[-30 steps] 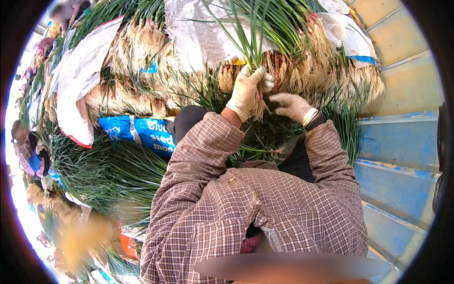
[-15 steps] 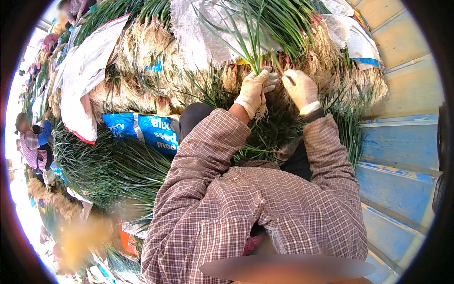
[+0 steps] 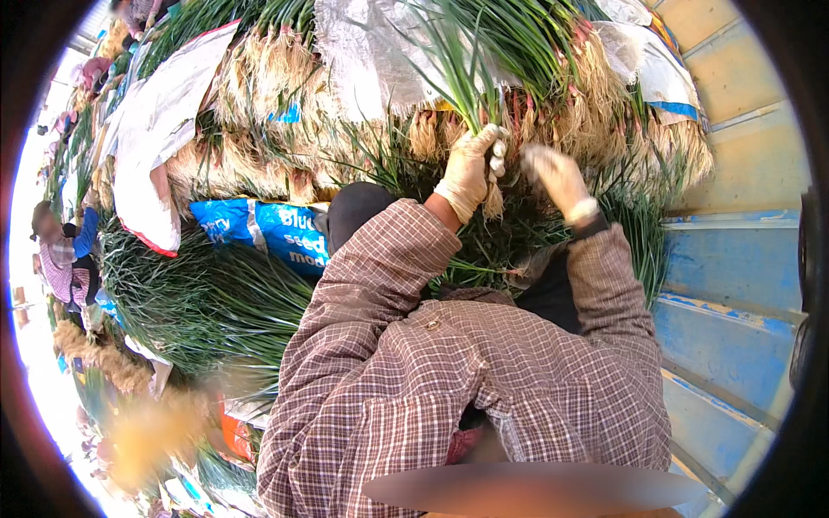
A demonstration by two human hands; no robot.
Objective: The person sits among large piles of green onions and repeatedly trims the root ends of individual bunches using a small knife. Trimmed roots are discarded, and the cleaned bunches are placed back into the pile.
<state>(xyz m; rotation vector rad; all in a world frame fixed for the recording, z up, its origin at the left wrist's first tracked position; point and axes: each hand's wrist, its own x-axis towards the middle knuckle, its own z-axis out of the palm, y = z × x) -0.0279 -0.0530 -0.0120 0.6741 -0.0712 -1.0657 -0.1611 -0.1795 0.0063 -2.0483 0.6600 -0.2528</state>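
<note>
L hand, gloved: closed round bunch of spring onions, low on the stems. Bunch loc.: approx. ctr, in front of pile; leaves up, roots hanging below the fist. R hand, gloved: just beside, apart from bunch; fingers blurred, can't tell if holding anything.

Handling (est.): light; leaves soft, prob. bend & bruise easily; stems firmer, poss. slippery if damp; roots fine, likely to tangle. Best hold: lower stems just above roots, mod. pressure; avoid leaf tips, may tear.

Count: gloved hands, 2. Bunch in hand, 1; stalk no. not determinable due to overlap. Onions in pile: many, uncountable. White sacks: min. 3, over pile at L, ctr & R. Blue bag: 1, L of dark-clad knee. Co-worker: 1 clear, far L; others beyond too small to count.
</note>
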